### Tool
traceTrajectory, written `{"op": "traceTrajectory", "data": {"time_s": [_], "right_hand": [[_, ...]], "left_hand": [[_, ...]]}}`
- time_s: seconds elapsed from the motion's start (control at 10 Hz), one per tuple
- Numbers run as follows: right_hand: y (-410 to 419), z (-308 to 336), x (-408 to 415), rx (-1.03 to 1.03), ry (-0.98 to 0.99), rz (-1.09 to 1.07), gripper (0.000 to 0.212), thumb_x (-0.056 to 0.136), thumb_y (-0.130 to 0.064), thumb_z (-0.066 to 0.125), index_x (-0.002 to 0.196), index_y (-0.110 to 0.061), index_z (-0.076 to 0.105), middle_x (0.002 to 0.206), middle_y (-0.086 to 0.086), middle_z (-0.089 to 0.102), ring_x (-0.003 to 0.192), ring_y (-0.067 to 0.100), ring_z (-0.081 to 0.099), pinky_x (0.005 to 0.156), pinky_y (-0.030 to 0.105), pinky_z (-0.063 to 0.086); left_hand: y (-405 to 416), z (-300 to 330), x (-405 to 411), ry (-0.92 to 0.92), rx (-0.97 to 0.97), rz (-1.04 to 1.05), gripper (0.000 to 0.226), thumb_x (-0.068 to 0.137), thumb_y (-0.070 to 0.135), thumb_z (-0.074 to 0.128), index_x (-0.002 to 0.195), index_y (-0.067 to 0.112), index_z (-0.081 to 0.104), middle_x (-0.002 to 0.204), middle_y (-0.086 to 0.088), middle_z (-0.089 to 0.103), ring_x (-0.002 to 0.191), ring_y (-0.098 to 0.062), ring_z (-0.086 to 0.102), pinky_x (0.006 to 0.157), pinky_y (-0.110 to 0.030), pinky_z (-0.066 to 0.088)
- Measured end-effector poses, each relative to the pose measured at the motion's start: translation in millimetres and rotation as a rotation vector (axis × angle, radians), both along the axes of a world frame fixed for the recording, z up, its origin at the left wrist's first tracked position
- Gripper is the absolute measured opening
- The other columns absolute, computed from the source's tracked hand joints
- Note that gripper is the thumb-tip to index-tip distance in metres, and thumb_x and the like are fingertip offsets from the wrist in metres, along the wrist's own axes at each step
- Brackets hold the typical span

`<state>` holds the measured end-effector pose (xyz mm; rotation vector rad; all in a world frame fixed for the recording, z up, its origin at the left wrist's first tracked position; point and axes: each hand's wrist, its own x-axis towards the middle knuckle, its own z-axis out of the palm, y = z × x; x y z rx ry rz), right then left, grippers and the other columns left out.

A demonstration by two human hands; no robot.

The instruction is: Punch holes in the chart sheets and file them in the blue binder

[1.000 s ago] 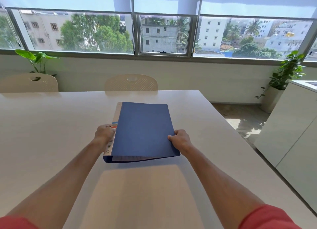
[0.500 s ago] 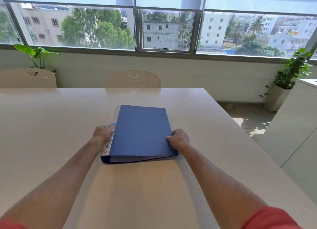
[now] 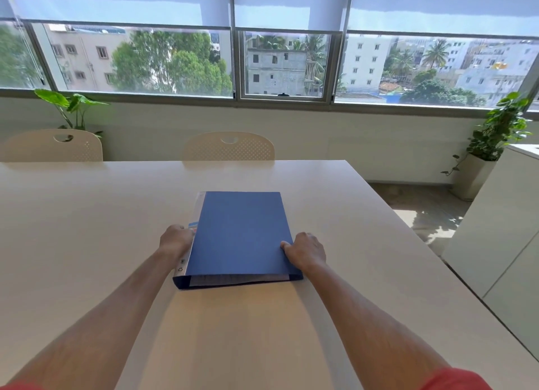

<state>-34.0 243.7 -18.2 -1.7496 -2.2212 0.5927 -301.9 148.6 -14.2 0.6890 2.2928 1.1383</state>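
Now that the blue binder [image 3: 240, 232], lifted a second ago, lies flat at the table's [image 3: 87, 229] 12 o'clock, your left hand [image 3: 176, 241] grips its spine and your right hand [image 3: 305, 251] its open edge, closed and apparently filed.

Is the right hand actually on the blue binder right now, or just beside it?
Touching. The head view shows the right hand gripping the blue binder at its open edge, thumb lying on the front cover, no gap between them.
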Motion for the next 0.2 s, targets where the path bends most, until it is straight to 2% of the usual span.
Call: {"op": "traceTrajectory", "data": {"time_s": [0.1,0.2], "right_hand": [[-2.0,11.2,4.5,0.039,0.003,-0.007,0.048,0.093,-0.049,0.048,0.117,-0.008,0.056,0.123,0.01,0.056,0.105,0.029,0.059,0.075,0.034,0.043],[-5.7,27.8,10.3,0.107,0.085,-0.033,0.051,0.093,-0.051,0.049,0.123,-0.01,0.054,0.125,0.01,0.056,0.11,0.029,0.058,0.083,0.036,0.045]], "left_hand": [[0.1,7.6,0.6,0.097,0.006,0.032,0.033,0.088,0.018,0.053,0.114,-0.002,0.058,0.126,-0.024,0.057,0.102,-0.036,0.057,0.08,-0.039,0.044],[-8.4,27.5,11.6,0.214,0.055,0.039,0.051,0.093,0.025,0.051,0.137,0.003,0.044,0.14,-0.017,0.049,0.125,-0.034,0.047,0.098,-0.037,0.039]]}}
